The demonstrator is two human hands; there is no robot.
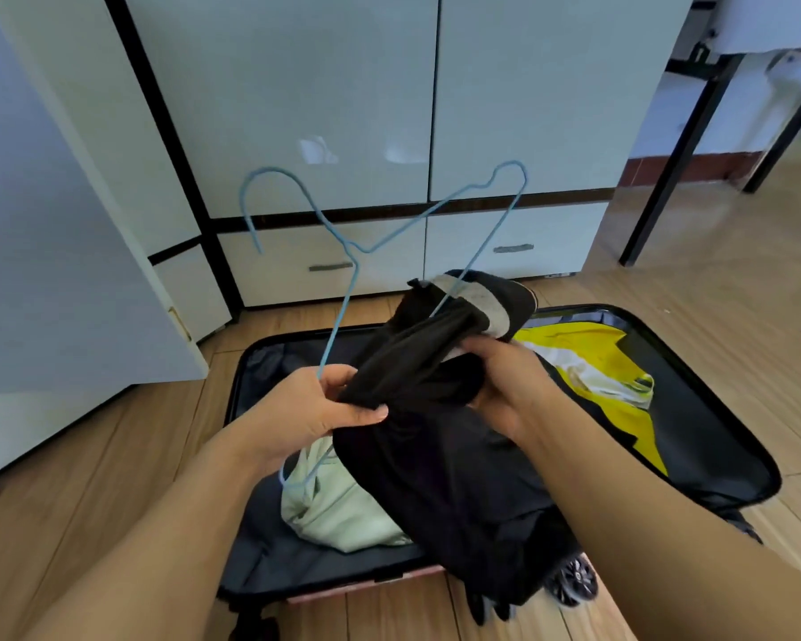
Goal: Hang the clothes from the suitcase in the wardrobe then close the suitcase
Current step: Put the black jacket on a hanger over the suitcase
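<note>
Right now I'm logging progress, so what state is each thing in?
suitcase: open on floor
black garment: held up, hanger partly in
blue hanger: gripped by left hand
right hand: gripping garment
green garment: in suitcase
yellow garment: in suitcase

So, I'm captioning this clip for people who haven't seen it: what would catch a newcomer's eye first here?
Probably the thin light-blue wire hanger at centre, threaded into a bunched black fabric garment that the left hand and right hand both grip. Below lies the open black-lined suitcase on the floor, with a bright yellow garment at right and a pale green garment at lower left.
</note>
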